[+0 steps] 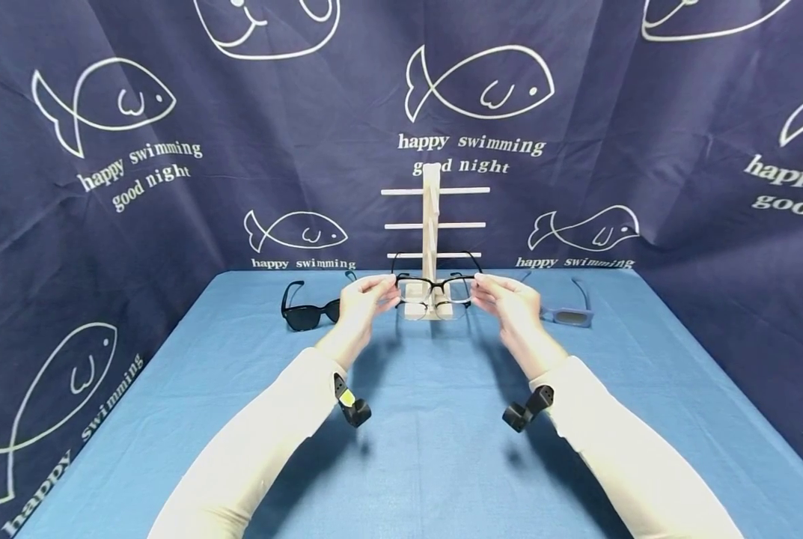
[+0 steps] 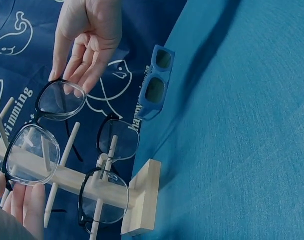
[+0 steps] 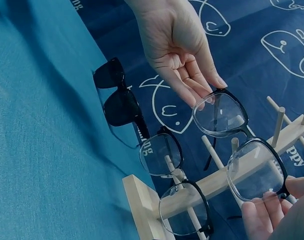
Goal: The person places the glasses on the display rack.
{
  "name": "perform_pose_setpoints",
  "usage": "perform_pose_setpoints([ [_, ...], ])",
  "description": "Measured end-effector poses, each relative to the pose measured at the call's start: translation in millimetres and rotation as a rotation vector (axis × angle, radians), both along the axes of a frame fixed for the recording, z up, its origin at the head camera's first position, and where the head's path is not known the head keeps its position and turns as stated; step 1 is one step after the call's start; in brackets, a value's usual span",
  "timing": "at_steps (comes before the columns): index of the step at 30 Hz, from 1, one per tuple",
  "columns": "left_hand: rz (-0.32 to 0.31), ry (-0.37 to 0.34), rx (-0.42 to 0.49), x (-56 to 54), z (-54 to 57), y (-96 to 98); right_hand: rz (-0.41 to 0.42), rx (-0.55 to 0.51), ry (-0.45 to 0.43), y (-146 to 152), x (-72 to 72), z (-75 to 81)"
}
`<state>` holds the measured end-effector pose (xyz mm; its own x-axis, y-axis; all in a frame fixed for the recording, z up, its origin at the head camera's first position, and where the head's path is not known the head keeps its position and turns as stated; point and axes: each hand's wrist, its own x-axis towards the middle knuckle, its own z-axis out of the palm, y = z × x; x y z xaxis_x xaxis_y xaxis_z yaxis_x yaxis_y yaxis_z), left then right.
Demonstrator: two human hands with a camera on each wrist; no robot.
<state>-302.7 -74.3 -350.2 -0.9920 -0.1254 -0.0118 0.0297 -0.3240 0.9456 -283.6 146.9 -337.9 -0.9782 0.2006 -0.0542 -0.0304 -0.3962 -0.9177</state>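
Note:
Black-topped, clear-lensed eyeglasses (image 1: 435, 284) are held level by both hands in front of a wooden display rack (image 1: 431, 202). My left hand (image 1: 361, 305) pinches one end of the frame at the hinge between thumb and fingers. At the opposite end, my right hand (image 1: 514, 303) pinches the other hinge. The temples stretch away toward the rack, unfolded; whether they touch a peg I cannot tell. Below them, a second pair of clear eyeglasses (image 2: 104, 197) sits on the rack's lowest pegs, above its base (image 3: 142, 207).
Black sunglasses (image 1: 303, 317) lie on the blue tablecloth (image 1: 435, 449) to the left, partly behind my left hand. Bluish-purple sunglasses (image 1: 572, 317) lie to the right. A dark blue curtain (image 1: 347, 135) with white fish drawings hangs behind the rack, whose upper pegs hold nothing.

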Motion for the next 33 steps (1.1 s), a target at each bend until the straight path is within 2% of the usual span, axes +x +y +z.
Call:
perform_pose_setpoints([
  [12,-0.002,-0.002,0.026,-6.7,1.2,-2.4,-0.063,0.021,-0.013,-7.5,-8.0,0.3],
  [20,0.007,-0.001,-0.006,-10.4,0.7,-3.5,-0.099,0.018,-0.008,-11.3,-11.0,0.8],
  [33,0.0,-0.021,-0.006,-15.1,-2.2,-3.4,-0.143,0.05,-0.015,-14.9,-19.7,-5.9],
])
